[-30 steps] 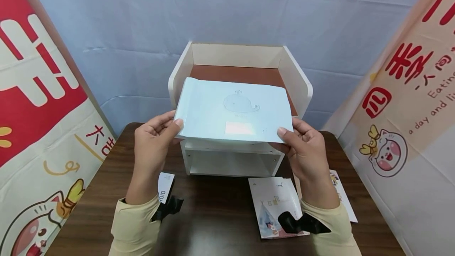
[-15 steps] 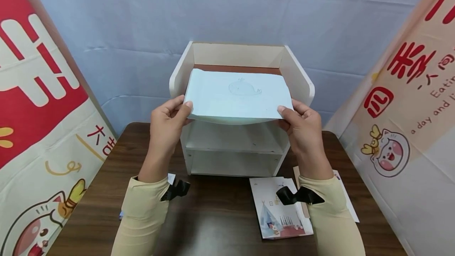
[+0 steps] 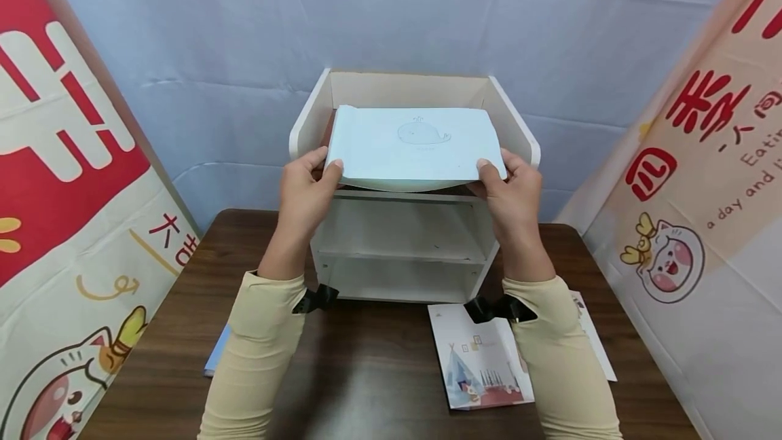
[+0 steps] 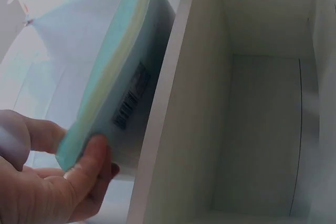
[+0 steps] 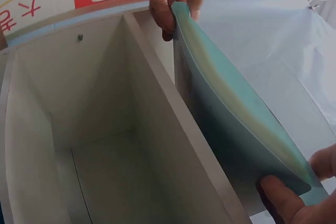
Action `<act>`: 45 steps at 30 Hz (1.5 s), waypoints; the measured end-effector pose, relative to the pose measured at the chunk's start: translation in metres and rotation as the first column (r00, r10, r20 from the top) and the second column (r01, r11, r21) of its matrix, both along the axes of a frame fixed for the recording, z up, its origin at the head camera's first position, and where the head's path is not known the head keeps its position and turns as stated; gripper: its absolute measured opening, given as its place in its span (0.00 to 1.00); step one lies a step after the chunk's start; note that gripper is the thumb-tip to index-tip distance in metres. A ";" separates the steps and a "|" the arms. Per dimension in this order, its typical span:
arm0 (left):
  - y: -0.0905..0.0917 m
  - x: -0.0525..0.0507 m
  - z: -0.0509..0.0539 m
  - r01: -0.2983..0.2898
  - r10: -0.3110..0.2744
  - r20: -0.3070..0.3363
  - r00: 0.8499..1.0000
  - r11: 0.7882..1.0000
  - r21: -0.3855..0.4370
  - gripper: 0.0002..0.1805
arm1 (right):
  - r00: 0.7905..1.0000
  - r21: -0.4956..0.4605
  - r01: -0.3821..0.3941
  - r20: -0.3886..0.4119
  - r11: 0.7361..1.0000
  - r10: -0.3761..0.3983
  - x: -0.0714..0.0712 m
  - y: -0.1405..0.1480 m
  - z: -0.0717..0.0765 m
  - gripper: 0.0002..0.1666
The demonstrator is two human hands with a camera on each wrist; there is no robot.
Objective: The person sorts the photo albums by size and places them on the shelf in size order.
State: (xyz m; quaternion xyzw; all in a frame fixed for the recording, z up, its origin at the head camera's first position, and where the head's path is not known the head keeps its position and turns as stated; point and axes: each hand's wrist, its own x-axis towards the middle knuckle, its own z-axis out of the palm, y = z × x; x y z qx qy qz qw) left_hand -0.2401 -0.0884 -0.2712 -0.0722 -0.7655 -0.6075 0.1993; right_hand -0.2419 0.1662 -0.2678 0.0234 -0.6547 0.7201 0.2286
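Note:
A light blue book with a whale drawing (image 3: 415, 144) is held level over the top tier of the white shelf unit (image 3: 400, 226). My left hand (image 3: 305, 199) pinches its left near corner, thumb on top. At the right near corner my right hand (image 3: 513, 199) grips it the same way. In the left wrist view the book (image 4: 123, 85) sags in the middle, a barcode on its underside, above the top board's edge. The right wrist view shows both hands on the book (image 5: 231, 114) beside that edge.
On the brown table (image 3: 366, 372) a booklet with a tent picture (image 3: 482, 365) lies at the right, with a white sheet (image 3: 595, 338) partly under the right sleeve. A blue item (image 3: 216, 352) shows beside the left sleeve. Printed banners flank both sides.
Both hands have carried the book forward, away from the body, until it is over the top tier. The shelf's front compartments have come into view beneath it.

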 end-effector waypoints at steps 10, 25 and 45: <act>0.011 -0.019 0.008 -0.108 0.127 0.048 0.991 0.950 -0.292 0.21 | 0.999 0.213 0.008 0.036 0.977 -0.016 -0.011 -0.004 -0.003 0.18; 0.021 -0.033 0.013 -0.184 0.212 0.001 0.977 0.852 -0.491 0.16 | 0.943 0.682 0.309 -0.131 0.663 -0.305 -0.025 0.000 -0.001 0.22; 0.025 -0.028 0.008 -0.277 0.229 -0.157 0.961 0.817 -0.506 0.13 | 0.847 0.683 0.528 -0.380 0.504 -0.372 -0.023 -0.006 -0.012 0.10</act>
